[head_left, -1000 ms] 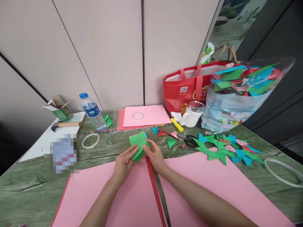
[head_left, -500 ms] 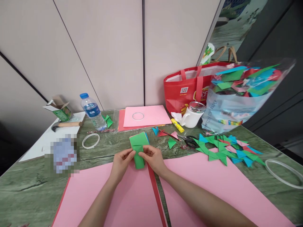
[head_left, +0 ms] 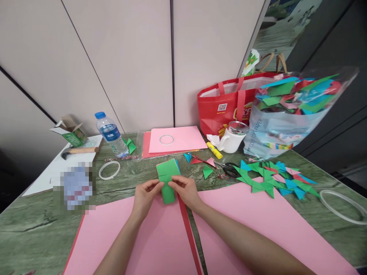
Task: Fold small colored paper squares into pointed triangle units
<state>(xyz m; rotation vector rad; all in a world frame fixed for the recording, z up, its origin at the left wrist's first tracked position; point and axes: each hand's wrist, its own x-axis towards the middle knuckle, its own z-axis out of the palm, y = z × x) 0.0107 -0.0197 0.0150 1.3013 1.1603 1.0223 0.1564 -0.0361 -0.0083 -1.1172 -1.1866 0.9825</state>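
A green paper strip [head_left: 168, 193] is held between both hands just above the pink paper. My left hand [head_left: 146, 194] pinches its left edge with thumb and fingers. From the other side my right hand [head_left: 185, 191] grips its right edge, thumb on the front. Right behind the strip lies a small stack of coloured paper slips [head_left: 167, 166], green on top, with blue showing at one edge. Large pink sheets [head_left: 155, 236] spread beneath my forearms, with red paper under them.
Folded paper stars [head_left: 262, 177], scissors [head_left: 230, 169], a glue stick [head_left: 214, 150] and a white mug [head_left: 231, 140] lie to the right. Behind them stand a red bag [head_left: 212, 114] and a bag of paper pieces [head_left: 275, 130]. A water bottle [head_left: 111, 135] and hammer [head_left: 80, 151] are left.
The top edge of the green strip, which stood out from the stack behind, now looks flatter against it. My hands stay almost in place, and the view shifts slightly.
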